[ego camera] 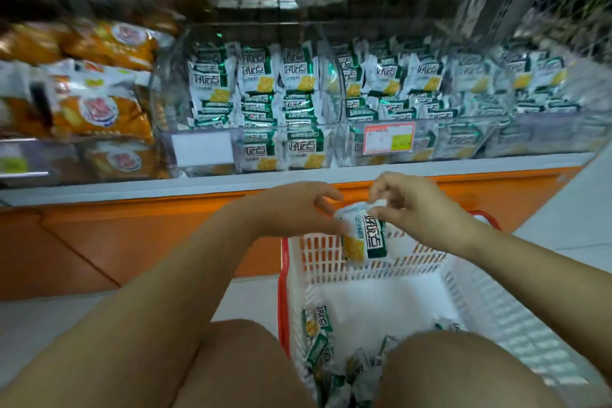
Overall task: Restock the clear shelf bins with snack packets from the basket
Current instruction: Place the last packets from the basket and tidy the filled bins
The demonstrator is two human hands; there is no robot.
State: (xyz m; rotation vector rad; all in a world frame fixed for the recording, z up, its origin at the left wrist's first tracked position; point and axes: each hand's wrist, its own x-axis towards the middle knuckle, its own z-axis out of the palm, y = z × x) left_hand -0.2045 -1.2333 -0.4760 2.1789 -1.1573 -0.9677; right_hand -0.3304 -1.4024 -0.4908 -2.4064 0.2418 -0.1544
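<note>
Head view: a glossy green-and-white foil snack packet (364,238), printed with a yellow cracker, hangs over the far rim of the white lattice-plastic basket (480,301). The right hand (420,209) pinches its crimped top with curled fingers. The left hand (298,209) grips its left edge. The clear shelf bins (172,83) hold matching packets (298,76); their lettering is too blurred to read.

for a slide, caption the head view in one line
Left hand and right hand hold a packet over the basket before stocked bins.
</note>
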